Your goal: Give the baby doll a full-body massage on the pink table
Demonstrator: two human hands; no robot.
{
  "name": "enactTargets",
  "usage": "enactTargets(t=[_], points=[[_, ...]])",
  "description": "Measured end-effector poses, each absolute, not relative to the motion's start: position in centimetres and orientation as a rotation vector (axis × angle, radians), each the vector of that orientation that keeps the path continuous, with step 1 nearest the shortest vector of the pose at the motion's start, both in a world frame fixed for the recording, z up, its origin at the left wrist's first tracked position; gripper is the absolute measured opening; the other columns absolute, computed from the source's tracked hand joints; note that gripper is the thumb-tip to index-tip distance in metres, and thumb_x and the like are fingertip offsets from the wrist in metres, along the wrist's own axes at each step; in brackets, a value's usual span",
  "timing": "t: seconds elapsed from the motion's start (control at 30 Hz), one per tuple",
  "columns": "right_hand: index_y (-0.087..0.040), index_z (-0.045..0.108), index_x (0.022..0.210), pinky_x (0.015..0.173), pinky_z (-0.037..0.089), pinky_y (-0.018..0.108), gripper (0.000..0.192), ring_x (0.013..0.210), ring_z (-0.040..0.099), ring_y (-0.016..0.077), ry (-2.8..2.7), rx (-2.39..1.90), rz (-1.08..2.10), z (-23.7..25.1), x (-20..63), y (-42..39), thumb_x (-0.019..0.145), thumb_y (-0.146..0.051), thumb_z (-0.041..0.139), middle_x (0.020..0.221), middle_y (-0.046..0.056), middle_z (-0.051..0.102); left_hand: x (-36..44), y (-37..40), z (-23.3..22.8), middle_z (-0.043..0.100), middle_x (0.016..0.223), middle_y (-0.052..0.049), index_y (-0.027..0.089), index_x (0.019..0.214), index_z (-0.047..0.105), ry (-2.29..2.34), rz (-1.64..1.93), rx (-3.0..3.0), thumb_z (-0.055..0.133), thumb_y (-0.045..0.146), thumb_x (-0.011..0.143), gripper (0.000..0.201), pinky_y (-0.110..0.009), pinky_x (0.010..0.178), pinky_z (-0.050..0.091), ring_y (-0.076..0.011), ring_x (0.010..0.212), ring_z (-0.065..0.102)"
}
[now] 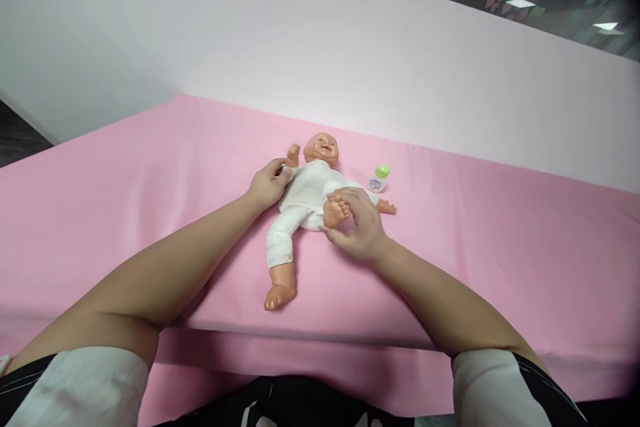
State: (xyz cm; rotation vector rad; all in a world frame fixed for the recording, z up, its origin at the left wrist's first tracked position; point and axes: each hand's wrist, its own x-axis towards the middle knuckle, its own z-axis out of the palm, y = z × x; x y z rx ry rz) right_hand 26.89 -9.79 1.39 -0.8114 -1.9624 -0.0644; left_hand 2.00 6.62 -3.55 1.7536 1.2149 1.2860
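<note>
The fingers [281, 172] of the left hand [267, 185] are curled shut around the white sleeve cuff at the wrist of a baby doll [310, 197], whose small raised hand is seen just above them. The fingers [353, 199] of the right hand [357, 227] are bent loosely over the doll's bent-up foot [335, 211], which is cupped against the palm rather than tightly gripped. Between the two hands the doll is laid on its back in a white suit, its head beyond the fingers and its other leg stretched back toward the person. Just past the right fingers, beside the doll's far arm, a small white bottle with a green cap [379, 178] is stood upright. Everything is rested on a pink padded surface [500, 247], behind which a pale wall [350, 40] is seen.
</note>
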Motion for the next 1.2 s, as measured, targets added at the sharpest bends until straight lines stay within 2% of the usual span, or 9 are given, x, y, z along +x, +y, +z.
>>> enactTargets(t=[0.1, 0.2, 0.37, 0.47, 0.63, 0.73, 0.87, 1.07, 1.2], points=[[-0.027, 0.061, 0.126, 0.099, 0.058, 0.052, 0.051, 0.108, 0.074, 0.0309, -2.100, -0.631, 0.021, 2.0, 25.5, -11.8, 0.087, -0.045, 0.087, 0.115, 0.010, 0.078, 1.8, 7.6, -3.7, 0.072, 0.086, -0.003, 0.024, 0.111, 0.071, 1.203, 1.386, 1.361, 0.069, 0.042, 0.095, 0.025, -0.034, 0.074, 0.057, -0.0207, 0.075, 0.068], [-0.025, 0.063, 0.119, 0.096, 0.056, 0.047, 0.047, 0.104, 0.073, 0.0280, -2.275, -0.552, 0.103, 1.6, 24.2, -13.2, 0.088, -0.051, 0.086, 0.109, 0.009, 0.080, 1.6, 8.1, -3.3, 0.070, 0.084, -0.004, 0.023, 0.098, 0.061, 1.163, 1.427, 1.115, 0.066, 0.040, 0.098, 0.018, -0.035, 0.074, 0.061, -0.0216, 0.076, 0.073], [-0.022, 0.066, 0.103, 0.088, 0.049, 0.043, 0.031, 0.095, 0.066, 0.0255, -2.627, -0.552, 0.089, 0.2, 23.1, -14.4, 0.092, -0.049, 0.078, 0.098, 0.007, 0.077, 1.1, 8.4, -2.9, 0.074, 0.088, -0.008, 0.022, 0.095, 0.057, 1.116, 1.438, 1.001, 0.069, 0.037, 0.096, 0.019, -0.037, 0.077, 0.062, -0.0229, 0.077, 0.076], [-0.021, 0.067, 0.104, 0.089, 0.047, 0.043, 0.028, 0.095, 0.061, 0.0257, -2.709, -0.610, 0.056, -0.4, 22.9, -14.8, 0.094, -0.046, 0.075, 0.100, 0.007, 0.075, 1.0, 8.5, -2.9, 0.074, 0.088, -0.008, 0.022, 0.095, 0.058, 1.116, 1.417, 0.995, 0.070, 0.034, 0.093, 0.018, -0.037, 0.078, 0.063, -0.0235, 0.079, 0.076], [-0.020, 0.067, 0.105, 0.087, 0.046, 0.043, 0.032, 0.096, 0.060, 0.0272, -2.685, -0.624, 0.046, -0.2, 22.7, -15.0, 0.095, -0.051, 0.073, 0.101, 0.008, 0.075, 0.8, 7.7, -2.8, 0.077, 0.098, -0.008, 0.021, 0.113, 0.068, 1.199, 1.368, 1.263, 0.064, 0.049, 0.099, 0.032, -0.039, 0.084, 0.063, -0.0243, 0.087, 0.076], [-0.021, 0.066, 0.104, 0.088, 0.048, 0.044, 0.024, 0.099, 0.063, 0.0276, -2.602, -0.601, 0.062, 0.5, 22.6, -15.2, 0.094, -0.043, 0.071, 0.103, 0.009, 0.076, 0.7, 6.8, -2.7, 0.078, 0.116, -0.011, 0.022, 0.134, 0.074, 1.292, 1.343, 1.778, 0.059, 0.057, 0.102, 0.049, -0.042, 0.097, 0.060, -0.0281, 0.104, 0.074], [-0.023, 0.066, 0.111, 0.097, 0.053, 0.047, 0.024, 0.113, 0.067, 0.0301, -2.473, -0.574, 0.063, 1.5, 22.6, -15.6, 0.090, -0.031, 0.072, 0.113, 0.010, 0.078, 1.2, 5.9, -2.6, 0.071, 0.140, -0.012, 0.026, 0.152, 0.070, 1.254, 1.175, 2.279, 0.057, 0.060, 0.104, 0.061, -0.044, 0.110, 0.056, -0.0310, 0.124, 0.068], [-0.025, 0.067, 0.128, 0.118, 0.054, 0.057, 0.041, 0.141, 0.063, 0.0352, -2.223, -0.593, -0.113, 2.5, 24.0, -14.2, 0.088, -0.020, 0.072, 0.139, 0.013, 0.073, 1.8, 5.4, -2.7, 0.065, 0.148, -0.012, 0.028, 0.158, 0.066, 1.253, 1.031, 2.411, 0.055, 0.056, 0.106, 0.060, -0.045, 0.117, 0.054, -0.0301, 0.127, 0.069], [-0.027, 0.068, 0.130, 0.127, 0.048, 0.063, 0.035, 0.156, 0.052, 0.0358, -2.057, -0.780, -0.179, 1.6, 25.7, -11.3, 0.096, -0.020, 0.070, 0.156, 0.015, 0.063, 1.9, 5.2, -2.5, 0.067, 0.146, -0.012, 0.027, 0.158, 0.065, 1.262, 1.012, 2.411, 0.053, 0.053, 0.107, 0.059, -0.045, 0.117, 0.054, -0.0299, 0.128, 0.069]])
